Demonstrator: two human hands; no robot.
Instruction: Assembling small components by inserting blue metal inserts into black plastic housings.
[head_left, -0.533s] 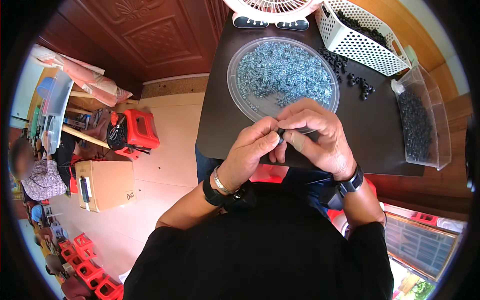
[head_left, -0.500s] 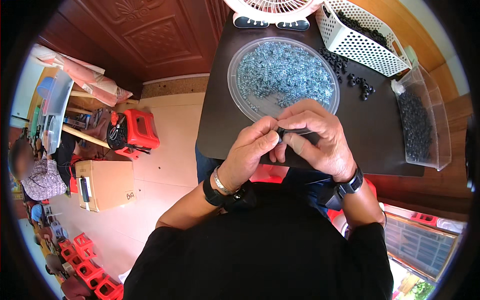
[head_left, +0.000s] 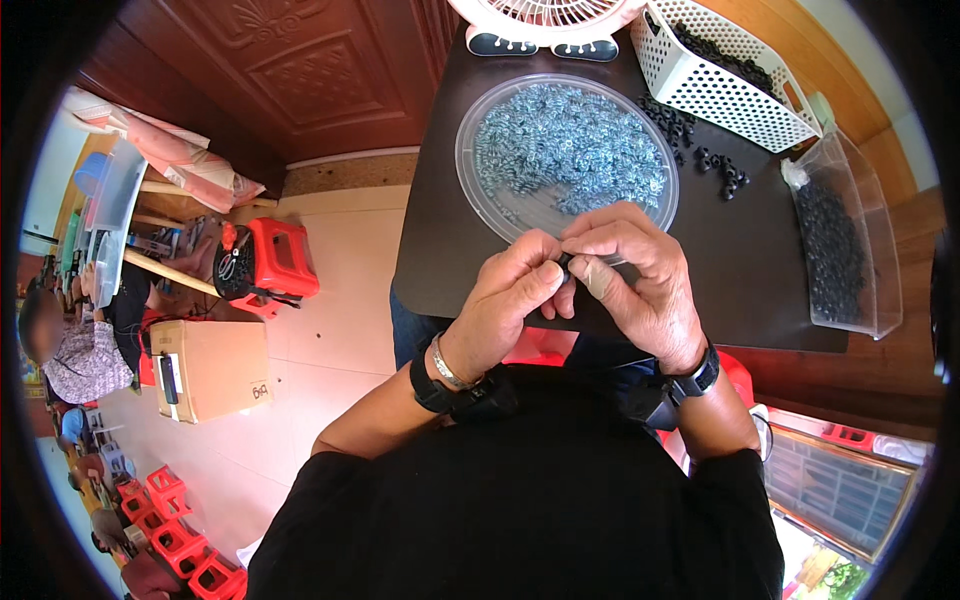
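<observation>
My left hand (head_left: 512, 292) and my right hand (head_left: 645, 285) meet above the near edge of a dark table (head_left: 750, 270). Between the thumbs and fingertips of both sits a small black piece (head_left: 564, 262), mostly covered, so its exact kind does not show. Both hands are closed around it in a pinch. Just beyond them lies a round clear tray (head_left: 464, 170), heaped with many tiny see-through bluish pieces (head_left: 570, 140). Small loose black pieces (head_left: 722, 172) are scattered on the table to the right of the tray.
A white perforated basket (head_left: 705, 95) of black parts stands at the back right, near a clear bin (head_left: 880, 250) holding more. A fan (head_left: 550, 20) stands behind the tray. Leftward on the floor are a red stool (head_left: 285, 260), a carton (head_left: 225, 370) and a seated person (head_left: 90, 360).
My right hand's fingers have drawn in, with the thumb and forefinger tips now closer to the left fingertips. The black piece shows less. Tray and containers stay in place.
</observation>
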